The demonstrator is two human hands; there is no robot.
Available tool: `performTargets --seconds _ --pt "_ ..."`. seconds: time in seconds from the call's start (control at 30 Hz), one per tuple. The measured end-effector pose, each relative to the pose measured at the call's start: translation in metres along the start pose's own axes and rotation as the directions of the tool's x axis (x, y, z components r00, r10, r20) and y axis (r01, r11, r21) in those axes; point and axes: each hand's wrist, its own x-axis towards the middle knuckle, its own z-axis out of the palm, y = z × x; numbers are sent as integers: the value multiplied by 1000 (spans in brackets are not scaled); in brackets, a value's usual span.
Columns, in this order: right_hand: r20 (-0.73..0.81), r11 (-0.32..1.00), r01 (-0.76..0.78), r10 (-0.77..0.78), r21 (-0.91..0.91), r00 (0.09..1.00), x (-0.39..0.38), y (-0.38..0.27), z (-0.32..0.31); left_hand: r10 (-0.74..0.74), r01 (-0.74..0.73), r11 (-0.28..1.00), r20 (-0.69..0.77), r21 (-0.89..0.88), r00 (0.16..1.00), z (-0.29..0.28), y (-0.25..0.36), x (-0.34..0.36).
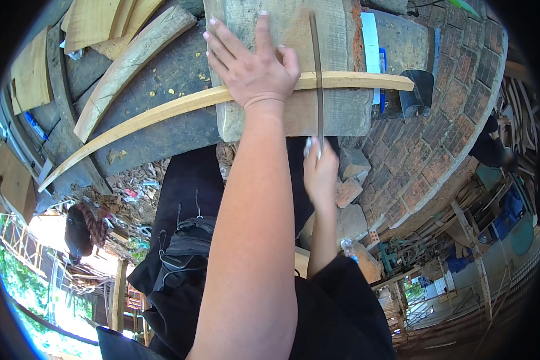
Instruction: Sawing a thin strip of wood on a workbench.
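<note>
My left hand (252, 69) lies palm down with spread fingers, pressing on a long curved wooden strip (144, 121) and the thick wooden board (336, 117) beneath it. The strip runs across the board and sticks out past both sides. My right hand (321, 168) is closed round the near end of a long, thin, dark, saw-like blade (317, 66). The blade crosses the strip just right of my left hand. Its handle is hidden in my fingers, and its far end is smeared. I cannot tell whether it cuts into the wood.
A thicker curved timber (132, 66) and several pale planks (30, 75) lie at the left. Right of the board are a blue tool (383, 78), a dark curved cup-like piece (417, 93) and a brick surface (441, 138). Wood chips (132, 180) and broken blocks (351, 219) lie below.
</note>
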Motion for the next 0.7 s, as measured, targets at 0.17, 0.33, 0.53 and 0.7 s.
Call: performTargets --seconds 0.17,0.33,0.53,0.7 --pt "-25 980 132 -137 -149 990 29 -14 7 27 -28 1000 -10 -9 1000 0 -1 -3" --pt "66 987 -130 137 -98 988 -60 24 -4 24 -24 1000 -4 -3 1000 -1 -6 -2" --pt "32 997 -7 9 -75 999 -5 -4 3 32 -33 999 5 38 999 -1 -1 -1" --pt "-67 980 147 -157 -136 985 32 -10 15 29 -29 1000 -2 -8 1000 -13 5 5"
